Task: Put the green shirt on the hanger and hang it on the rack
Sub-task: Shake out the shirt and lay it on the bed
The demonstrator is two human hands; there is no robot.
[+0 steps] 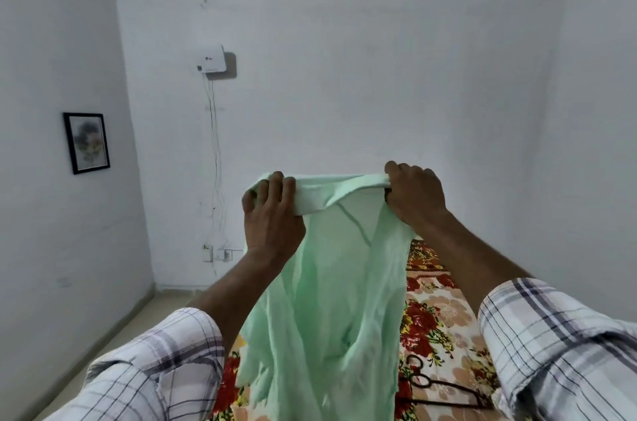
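A pale green shirt (pixel 331 289) hangs in the air in front of me, held up by its top edge. My left hand (pixel 272 213) grips the cloth at the upper left corner. My right hand (pixel 415 194) grips the stretched top band at the upper right. The shirt's lower part drapes down over a floral bed cover (pixel 437 317). A dark hanger (pixel 444 386) lies flat on that cover, at the lower right, partly hidden behind the shirt. No rack is in view.
White walls close the room ahead and at both sides. A white box (pixel 212 62) with hanging wires is fixed to the far wall, with sockets (pixel 220 253) below. A framed picture (pixel 87 143) hangs on the left wall. Bare floor (pixel 113 334) lies left of the bed.
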